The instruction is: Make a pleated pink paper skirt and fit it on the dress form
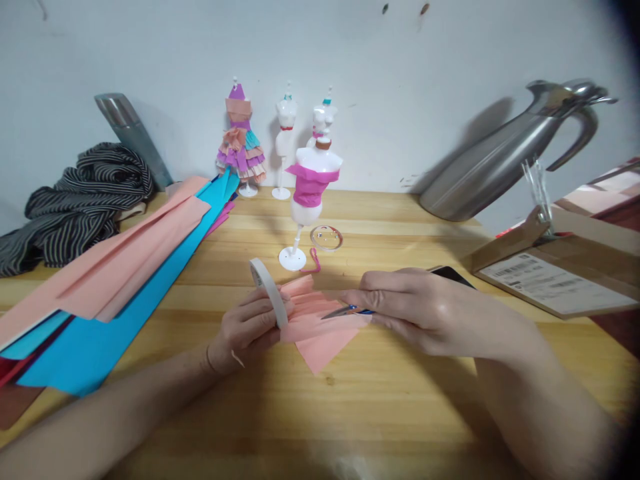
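Note:
My left hand (253, 323) is closed around a narrow white roll of tape (267, 290) and the edge of a salmon-pink pleated paper (320, 347). From the roll, a see-through strip seems to stretch across the paper toward my right hand (415, 310). That hand is closed on small scissors (345, 311) with blue handles, their blades pointing left over the paper. Just beyond stands a white mini dress form (306, 212) wrapped in magenta paper. By its base lie a thin pink strip (315, 260) and a clear round pin case (327, 237).
Along the wall stand a ruffled paper dress on a form (243, 143) and white forms (286, 143). Colored paper sheets (135, 260), striped cloth (95, 200) and a grey bottle (133, 133) lie left. A steel jug (490, 157), cardboard box (560, 267) and dark phone-like object (453, 275) are right.

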The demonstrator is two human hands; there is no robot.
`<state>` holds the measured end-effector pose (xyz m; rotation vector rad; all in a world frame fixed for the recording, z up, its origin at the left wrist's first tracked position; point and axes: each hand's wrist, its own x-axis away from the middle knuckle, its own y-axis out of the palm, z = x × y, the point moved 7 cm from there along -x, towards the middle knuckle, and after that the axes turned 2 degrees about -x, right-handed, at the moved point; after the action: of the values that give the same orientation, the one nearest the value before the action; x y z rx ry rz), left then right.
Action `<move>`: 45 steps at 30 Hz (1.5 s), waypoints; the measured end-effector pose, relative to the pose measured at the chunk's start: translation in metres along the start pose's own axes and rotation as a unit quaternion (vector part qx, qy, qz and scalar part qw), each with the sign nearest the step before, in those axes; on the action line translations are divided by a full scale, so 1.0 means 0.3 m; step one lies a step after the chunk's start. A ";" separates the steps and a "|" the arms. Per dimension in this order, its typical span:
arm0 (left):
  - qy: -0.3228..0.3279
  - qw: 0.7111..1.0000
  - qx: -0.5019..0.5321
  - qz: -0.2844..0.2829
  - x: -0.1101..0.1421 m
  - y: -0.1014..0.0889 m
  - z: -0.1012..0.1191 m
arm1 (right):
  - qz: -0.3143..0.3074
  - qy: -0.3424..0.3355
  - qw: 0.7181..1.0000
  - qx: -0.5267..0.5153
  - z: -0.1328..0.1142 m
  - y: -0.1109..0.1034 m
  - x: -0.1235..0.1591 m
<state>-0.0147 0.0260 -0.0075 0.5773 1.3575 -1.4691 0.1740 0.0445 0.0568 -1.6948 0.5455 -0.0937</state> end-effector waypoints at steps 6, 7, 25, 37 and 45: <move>0.004 1.000 0.007 -0.001 -0.001 0.001 -0.001 | 0.005 -0.001 1.000 -0.005 -0.002 -0.003 -0.006; 0.004 1.000 0.006 -0.003 -0.001 0.001 -0.001 | 0.005 -0.003 1.000 -0.005 -0.003 -0.003 -0.007; 0.006 1.000 0.012 0.009 0.002 0.001 0.005 | 0.004 -0.011 1.000 0.004 -0.003 0.001 -0.008; 0.009 1.000 -0.001 0.013 0.000 0.000 0.004 | 0.007 -0.038 0.996 -0.075 -0.004 0.008 -0.021; 0.010 1.000 -0.007 0.018 0.001 0.002 0.007 | -0.001 -0.021 0.998 -0.061 0.000 -0.009 -0.009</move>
<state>-0.0136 0.0239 -0.0075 0.6061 1.3661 -1.4280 0.1725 0.0458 0.0600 -1.8123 0.5268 -0.0277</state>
